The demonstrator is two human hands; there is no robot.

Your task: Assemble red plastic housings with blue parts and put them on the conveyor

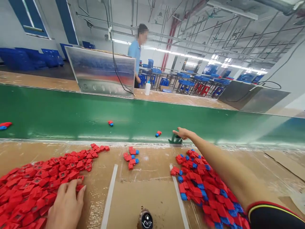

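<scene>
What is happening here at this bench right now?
The person's left hand rests flat on a heap of red pieces on the bench. The right hand is stretched out, open, over the near edge of the green belt, close to a red-and-blue piece. A heap of red-and-blue pieces lies under that arm. Another person stands beyond the belt.

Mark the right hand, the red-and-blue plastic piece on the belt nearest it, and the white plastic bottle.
Right hand (pixel 183 133): head view, knuckles.
Red-and-blue plastic piece (pixel 158 134): head view, middle.
White plastic bottle (pixel 147 89): head view, body.
</scene>
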